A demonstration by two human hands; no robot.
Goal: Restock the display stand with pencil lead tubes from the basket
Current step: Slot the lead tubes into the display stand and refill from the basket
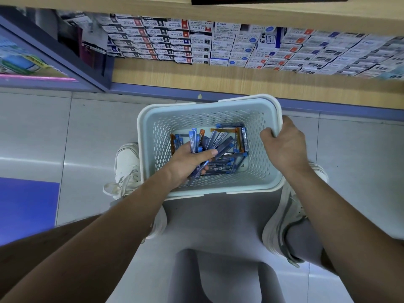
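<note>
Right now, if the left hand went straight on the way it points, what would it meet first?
Likely the loose pencil lead tubes piled ahead of the left hand, before the basket wall; depth unclear.

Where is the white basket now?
In the head view the basket is central, below the shelf of boxes; the right hand grips its right rim, the left hand holds tubes inside.

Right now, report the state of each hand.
Left hand: closed, holding a bunch of pencil lead tubes in the basket.
Right hand: closed, gripping the basket rim.
</note>
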